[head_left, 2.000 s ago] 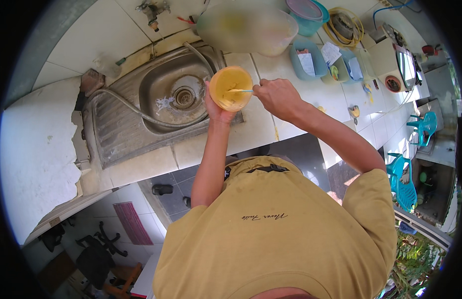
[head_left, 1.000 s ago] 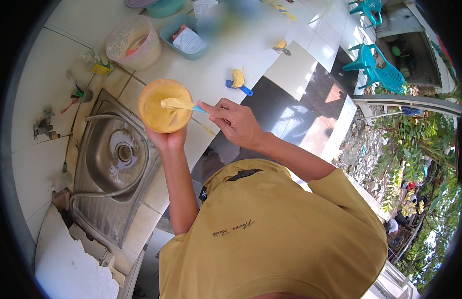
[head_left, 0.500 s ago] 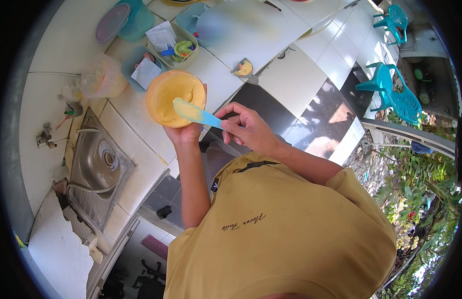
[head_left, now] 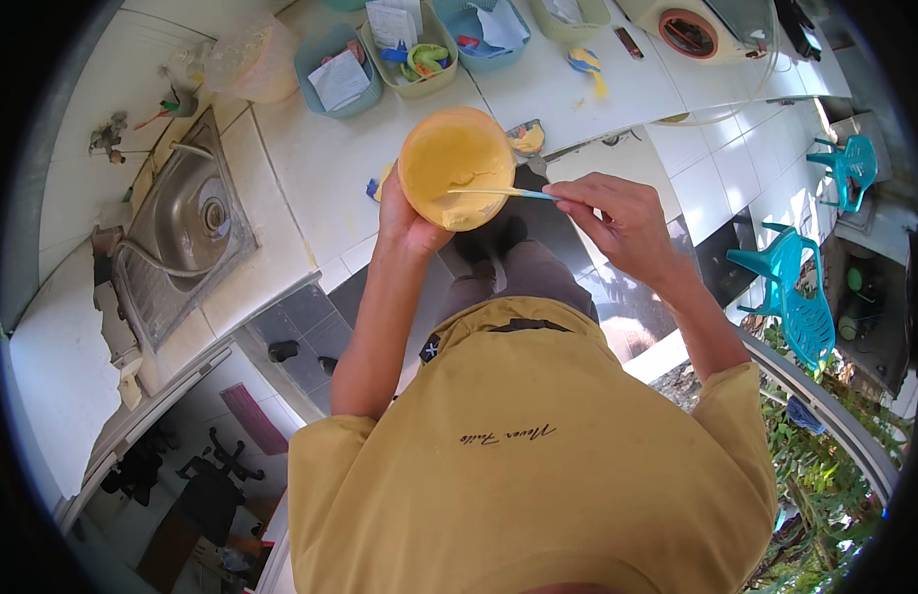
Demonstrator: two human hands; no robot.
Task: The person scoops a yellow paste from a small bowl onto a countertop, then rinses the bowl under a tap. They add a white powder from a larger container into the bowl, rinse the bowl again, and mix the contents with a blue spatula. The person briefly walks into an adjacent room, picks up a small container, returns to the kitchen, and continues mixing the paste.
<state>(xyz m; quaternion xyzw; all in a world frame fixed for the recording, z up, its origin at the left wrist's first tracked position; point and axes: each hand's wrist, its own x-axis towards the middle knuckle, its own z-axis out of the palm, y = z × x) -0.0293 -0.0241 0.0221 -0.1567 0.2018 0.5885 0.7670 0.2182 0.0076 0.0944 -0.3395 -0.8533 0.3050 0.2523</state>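
Observation:
My left hand (head_left: 407,223) is wrapped around the left underside of an orange bowl (head_left: 416,148), which is tipped so its inside shows. Yellow paste coats the bowl, with a thicker lump (head_left: 469,211) near its lower rim. A pale blue spatula (head_left: 531,193) is pinched by the handle in my right hand (head_left: 622,223). Its blade, smeared yellow and seen nearly edge-on, reaches over the lower right rim into the bowl. Just beyond the bowl, a small container with yellow contents (head_left: 527,138) sits at the counter's edge.
Several small baskets (head_left: 342,104) holding papers and small items line the white counter (head_left: 281,158). A steel sink (head_left: 172,223) and a translucent tub (head_left: 249,64) are at left. A yellow-and-blue packet (head_left: 584,64) lies farther back. Teal plastic chairs (head_left: 800,307) stand at right.
The spatula has turned from flat face-up over the bowl to nearly edge-on, its blade now inside the bowl. In the picture, the bowl and both hands have shifted right as the view moved.

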